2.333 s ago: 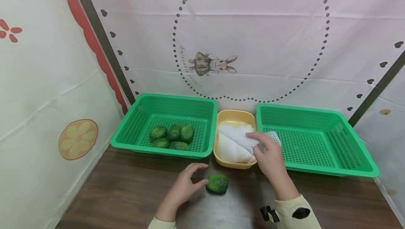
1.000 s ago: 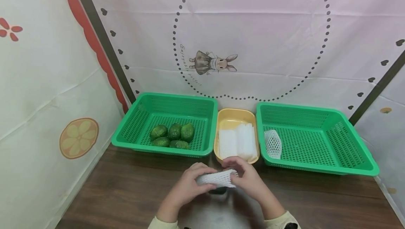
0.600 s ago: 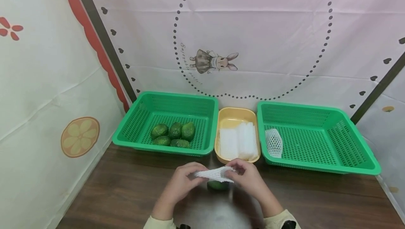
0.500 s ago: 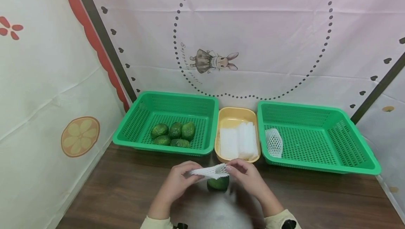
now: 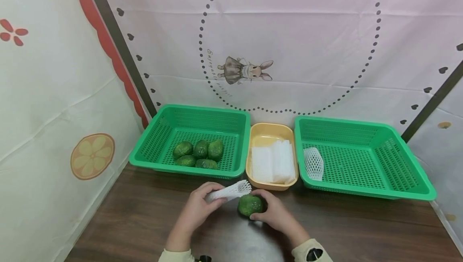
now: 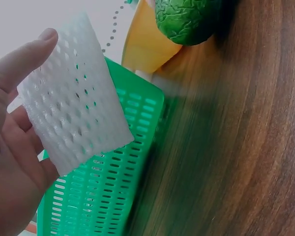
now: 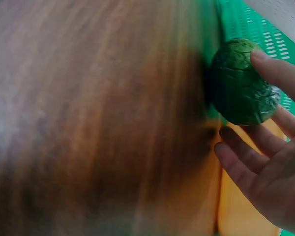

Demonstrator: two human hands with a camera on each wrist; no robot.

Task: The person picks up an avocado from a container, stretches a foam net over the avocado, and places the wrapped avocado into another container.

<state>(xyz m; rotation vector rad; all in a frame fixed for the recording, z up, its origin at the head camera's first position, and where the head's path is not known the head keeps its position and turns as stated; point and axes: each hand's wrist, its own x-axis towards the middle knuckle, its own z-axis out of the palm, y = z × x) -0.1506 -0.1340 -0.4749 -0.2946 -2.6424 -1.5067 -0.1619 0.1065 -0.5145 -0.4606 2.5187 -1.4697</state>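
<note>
Your left hand [image 5: 197, 205] pinches a white net [image 5: 228, 192]; your right hand [image 5: 273, 212] grips a fruit [image 5: 249, 205] just beside the net's open end, on your side of the tray [image 5: 271, 186].

"Enjoyable perfect" lettering [image 5: 210, 62] on backdrop [image 5: 307, 53]

At the bottom edge of the head view, left of the middle, a pale cream cloth left sleeve [image 5: 176, 255] is showing. A small, dark black blocky thing [image 5: 205, 258] is poking out beside it, partly cut off by the edge. At the bottom, right of the middle, a pale cream cloth right sleeve [image 5: 301, 250] is matching it in colour, and a shiny black round patch [image 5: 314, 254] is sitting on it. A bare left hand [image 5: 200, 205] and a bare right hand [image 5: 273, 212] are coming out past the sleeves.
</note>
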